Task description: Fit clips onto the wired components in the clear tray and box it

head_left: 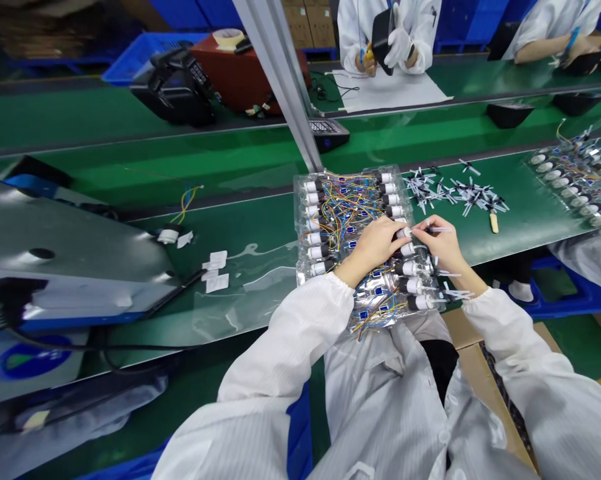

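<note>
A clear plastic tray (302, 257) holds two columns of small white-and-black cylindrical motors (316, 252) with coloured wires (348, 200) bunched between them. My left hand (378, 243) rests over the right column, thumb and fingers closed around one white motor (404, 233). From the other side my right hand (440, 245) pinches at that motor's end, and a thin grey-white blade piece (439, 230) shows by its fingers. Several motors nearer me have similar thin blades (458, 293) at their ends. The exact contact between my fingertips is too small to make out.
Loose grey-white bladed pieces (473, 193) lie scattered right of the tray, beside a small yellowish piece (494, 223). Another motor tray (580, 180) is at far right. A metal post (280, 73) rises behind. A large grey machine (70, 247) stands left. Co-workers (420, 33) sit opposite.
</note>
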`<state>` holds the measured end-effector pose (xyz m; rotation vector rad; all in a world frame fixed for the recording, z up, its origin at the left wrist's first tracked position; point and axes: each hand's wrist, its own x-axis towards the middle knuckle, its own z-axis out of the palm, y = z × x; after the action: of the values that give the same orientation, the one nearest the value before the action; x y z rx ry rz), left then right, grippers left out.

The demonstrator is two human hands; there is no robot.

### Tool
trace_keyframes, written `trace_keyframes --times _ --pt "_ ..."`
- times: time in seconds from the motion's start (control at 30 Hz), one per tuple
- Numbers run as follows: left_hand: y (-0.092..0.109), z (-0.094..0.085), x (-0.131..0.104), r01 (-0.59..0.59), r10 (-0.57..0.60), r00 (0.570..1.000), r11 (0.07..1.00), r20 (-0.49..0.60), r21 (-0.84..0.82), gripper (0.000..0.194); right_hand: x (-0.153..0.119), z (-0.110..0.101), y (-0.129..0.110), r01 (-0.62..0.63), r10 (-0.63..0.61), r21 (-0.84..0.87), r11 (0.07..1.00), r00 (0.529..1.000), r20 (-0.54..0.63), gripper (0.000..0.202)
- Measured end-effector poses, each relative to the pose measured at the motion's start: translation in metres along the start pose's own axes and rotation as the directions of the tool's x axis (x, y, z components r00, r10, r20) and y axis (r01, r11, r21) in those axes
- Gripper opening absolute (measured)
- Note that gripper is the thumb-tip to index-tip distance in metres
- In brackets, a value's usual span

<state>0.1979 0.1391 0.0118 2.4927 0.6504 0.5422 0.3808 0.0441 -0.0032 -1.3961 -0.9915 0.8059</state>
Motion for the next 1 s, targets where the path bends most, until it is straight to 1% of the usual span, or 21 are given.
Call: trace_keyframes --times 0.17,0.27,0.4,0.5,0.6,0.67,0.7,0.8,0.87,1.0 --pt "0.000 0.002 0.000 0.025 -0.025 1.000 1.000 -0.002 0.000 0.035 -0.001 0.008 0.008 -0.042 0.048 0.159 0.986 0.998 -0.031 0.041" --pt "-0.001 0.004 0.001 0.028 -0.028 1.000 1.000 -0.002 0.010 0.035 -0.002 0.008 0.009 -0.044 0.052 0.181 0.983 0.998 -0.042 0.044" --pt "0.000 0.005 0.002 0.026 -0.026 1.000 0.999 -0.008 0.020 0.034 0.000 0.006 0.015 -0.038 0.044 0.120 0.992 0.998 -0.053 0.045" --pt "0.000 0.006 0.002 0.021 -0.021 1.000 1.000 -0.006 0.018 0.032 0.002 0.003 0.018 -0.005 0.006 0.040 0.999 0.999 -0.037 0.041" --pt "0.001 0.007 0.002 0.027 -0.027 1.000 1.000 -0.011 0.001 0.032 0.002 -0.001 0.014 0.065 -0.065 -0.096 0.993 0.998 -0.001 0.034" --pt "0.001 0.008 0.002 0.041 -0.041 0.999 0.999 -0.016 -0.008 0.032 0.002 -0.003 0.009 0.084 -0.080 -0.192 0.978 0.996 0.028 0.031" --pt "0.000 0.008 0.002 0.048 -0.048 0.999 0.999 -0.017 -0.011 0.033 0.002 -0.004 0.006 0.079 -0.073 -0.209 0.975 0.997 0.037 0.030" --pt "0.000 0.009 0.003 0.069 -0.069 0.997 0.997 -0.024 -0.019 0.033 0.003 -0.007 0.000 0.040 -0.033 -0.121 0.992 0.998 0.057 0.032" --pt "0.000 0.009 0.003 0.070 -0.070 0.997 0.997 -0.025 -0.026 0.034 0.003 -0.007 -0.002 0.033 -0.029 -0.075 0.997 0.998 0.059 0.031" --pt "0.000 0.008 0.003 0.076 -0.077 0.997 0.996 -0.030 -0.035 0.035 0.002 -0.008 -0.002 0.043 -0.040 -0.101 0.994 0.999 0.030 0.028"
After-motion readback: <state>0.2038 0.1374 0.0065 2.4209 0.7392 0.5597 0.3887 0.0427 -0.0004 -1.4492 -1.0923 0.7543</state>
